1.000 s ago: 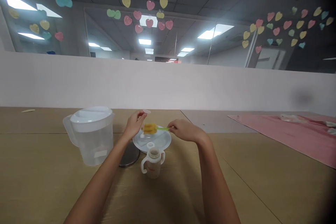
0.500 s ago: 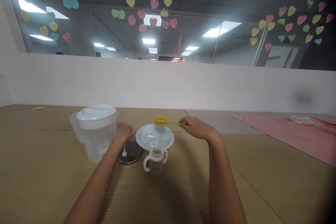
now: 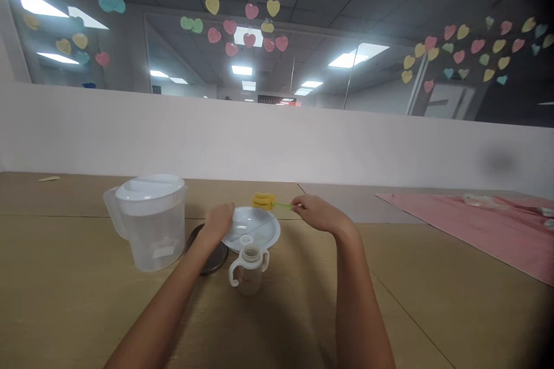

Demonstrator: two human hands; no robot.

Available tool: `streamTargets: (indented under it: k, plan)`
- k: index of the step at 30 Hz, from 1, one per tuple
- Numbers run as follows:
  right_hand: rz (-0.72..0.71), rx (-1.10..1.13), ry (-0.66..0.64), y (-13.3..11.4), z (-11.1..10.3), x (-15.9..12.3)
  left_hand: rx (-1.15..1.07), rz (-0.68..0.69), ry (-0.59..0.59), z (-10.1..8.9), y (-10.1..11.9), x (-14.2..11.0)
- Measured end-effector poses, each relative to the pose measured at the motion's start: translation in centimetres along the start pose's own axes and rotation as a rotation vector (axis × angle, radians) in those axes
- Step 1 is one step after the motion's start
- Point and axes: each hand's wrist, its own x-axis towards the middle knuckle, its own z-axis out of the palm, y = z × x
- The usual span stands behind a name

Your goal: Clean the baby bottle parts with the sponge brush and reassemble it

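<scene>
My right hand (image 3: pixel 315 210) pinches the thin green handle of a yellow sponge brush (image 3: pixel 264 201), its head just above the far rim of a white plate (image 3: pixel 272 235). At the plate's left rim is my left hand (image 3: pixel 220 221), fingers curled and turned away from view; whatever they hold is hidden. Under my left wrist lies a round dark metal tray (image 3: pixel 215 260), partly covered by the arm. In front of the plate stands a clear sippy cup (image 3: pixel 250 279), lidless, with two white side handles. A small white ring-shaped piece (image 3: pixel 246 240) shows behind its mouth.
A translucent lidded pitcher (image 3: pixel 156 230) stands left of the tray. On the right lies a pink cloth (image 3: pixel 471 230) with a clear plastic packet (image 3: pixel 485 202) on it. A white wall with windows (image 3: pixel 259 138) bounds the table's back.
My left hand has moved right, from above the metal tray to the plate's rim. The white straw-like piece seen under it earlier no longer shows. My right hand keeps its hold on the brush.
</scene>
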Motion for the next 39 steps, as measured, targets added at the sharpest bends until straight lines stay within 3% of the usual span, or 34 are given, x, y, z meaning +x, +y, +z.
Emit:
streamTargets:
  k: [4, 7, 10, 17, 22, 30, 34, 39]
  plan:
    - [-0.006, 0.021, 0.006, 0.1, 0.2, -0.1, -0.021, 0.106, -0.032, 2.2, 1.4, 0.1]
    - [0.002, 0.004, 0.009, 0.0, 0.2, -0.1, -0.029, 0.107, -0.058, 3.6, 1.6, 0.4]
    - [0.000, -0.005, 0.018, -0.1, 0.4, 0.0, -0.053, 0.088, -0.050, 3.9, 1.2, 0.5]
    - [-0.048, 0.013, -0.039, -0.1, 1.0, 0.9, -0.225, 0.108, 0.050, 0.5, 0.1, 0.6]
    - [-0.119, 0.170, 0.011, 0.4, 0.7, 1.2, -0.622, 0.298, 0.159, -2.7, -0.7, -0.1]
    - [-0.175, 0.422, 0.008, 2.3, -0.9, -0.3, -0.921, 0.459, 0.085, -7.4, 0.5, -3.4]
    - [-0.177, 0.425, 0.025, 1.8, -1.3, -1.0, -1.102, 0.420, 0.026, -7.7, 1.2, -3.6]
    - [-0.196, 0.398, 0.109, 1.5, -0.8, -0.2, -0.882, 0.241, 0.216, -6.9, 0.1, -2.8]
